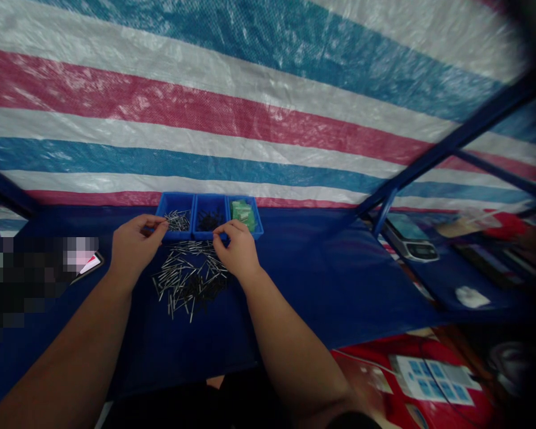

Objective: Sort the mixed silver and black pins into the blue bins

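Three blue bins stand side by side at the table's back edge. Thin silver metal pins (178,220) lie in the left bin (161,205), small black pieces (209,220) in the middle bin (211,198), and green-wrapped items (242,211) in the right one. My left hand (136,244) is at the left bin's side, thumb and forefinger pinched together. In front of the middle bin, my right hand (240,249) also pinches thumb and forefinger. What either pinch holds is too small to make out. Between my hands spreads a loose pile of silver pins (174,271) mixed with black pieces (199,289).
A phone (89,265) lies at the left on the blue table (312,274). Behind the bins hangs a striped sheet (232,113). To the right are a blue metal frame (429,152), a digital scale (413,238) and a crumpled white item (472,297).
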Available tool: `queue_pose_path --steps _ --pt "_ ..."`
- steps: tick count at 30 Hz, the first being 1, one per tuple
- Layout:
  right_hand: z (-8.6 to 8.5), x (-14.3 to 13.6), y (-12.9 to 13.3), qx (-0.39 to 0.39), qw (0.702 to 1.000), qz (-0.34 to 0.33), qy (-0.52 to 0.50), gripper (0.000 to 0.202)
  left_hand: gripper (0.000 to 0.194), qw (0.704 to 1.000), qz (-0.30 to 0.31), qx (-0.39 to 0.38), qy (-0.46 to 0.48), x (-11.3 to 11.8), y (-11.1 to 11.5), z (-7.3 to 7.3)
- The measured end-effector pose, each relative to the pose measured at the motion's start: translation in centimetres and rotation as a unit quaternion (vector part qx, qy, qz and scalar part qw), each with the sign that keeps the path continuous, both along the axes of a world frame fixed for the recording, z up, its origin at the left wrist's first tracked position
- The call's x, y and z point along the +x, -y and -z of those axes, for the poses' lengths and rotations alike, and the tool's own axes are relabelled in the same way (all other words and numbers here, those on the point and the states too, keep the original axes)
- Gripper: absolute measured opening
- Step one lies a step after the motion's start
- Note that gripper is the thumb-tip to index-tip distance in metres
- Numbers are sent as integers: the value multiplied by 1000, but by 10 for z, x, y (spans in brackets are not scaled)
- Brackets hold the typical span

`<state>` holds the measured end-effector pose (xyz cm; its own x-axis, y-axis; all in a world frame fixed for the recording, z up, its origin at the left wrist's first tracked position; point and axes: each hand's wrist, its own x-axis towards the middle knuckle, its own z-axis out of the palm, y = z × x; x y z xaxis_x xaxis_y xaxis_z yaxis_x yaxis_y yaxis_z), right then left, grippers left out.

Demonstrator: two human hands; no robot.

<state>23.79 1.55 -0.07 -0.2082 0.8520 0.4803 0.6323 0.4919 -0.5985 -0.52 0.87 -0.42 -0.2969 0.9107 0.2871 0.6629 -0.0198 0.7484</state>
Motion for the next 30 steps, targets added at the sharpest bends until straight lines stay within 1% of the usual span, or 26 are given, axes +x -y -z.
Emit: queue_pose_path --steps 5,8,10,13,16,18,20,22,25,28,30 --pt "-1 1 -1 -7 1000 0 -10 11 37 999 -22 20 27 1 0 -1" --pt "-1 3 0 -14 1000 -5 -14 11 44 1000 -7 -11 24 0 -1 0" --pt "-3 6 1 -22 1000 -19 -8 12 44 1000 5 -24 17 -1 -1 0" --pt "-8 8 3 -57 997 -45 27 14 38 1000 22 -21 7 -2 1 -3" --pt "-12 8 5 -123 986 -47 105 15 33 996 81 -19 -21 -2 5 -7" --pt "-12 6 6 -156 973 -26 166 16 31 989 133 -20 -54 -3 7 -9" --pt "-9 3 6 -171 963 3 208 17 28 977 188 -36 -89 -4 8 -10" --pt "-4 1 5 -178 958 23 226 19 25 961 240 -76 -116 -5 9 -10" --pt "1 -3 4 -187 954 37 231 18 21 933 305 -143 -125 -6 9 -9" --pt "3 -5 5 -191 952 38 237 14 17 913 342 -183 -122 -7 9 -6" --pt "4 -6 5 -191 951 37 240 14 16 907 352 -197 -121 -8 8 -3"
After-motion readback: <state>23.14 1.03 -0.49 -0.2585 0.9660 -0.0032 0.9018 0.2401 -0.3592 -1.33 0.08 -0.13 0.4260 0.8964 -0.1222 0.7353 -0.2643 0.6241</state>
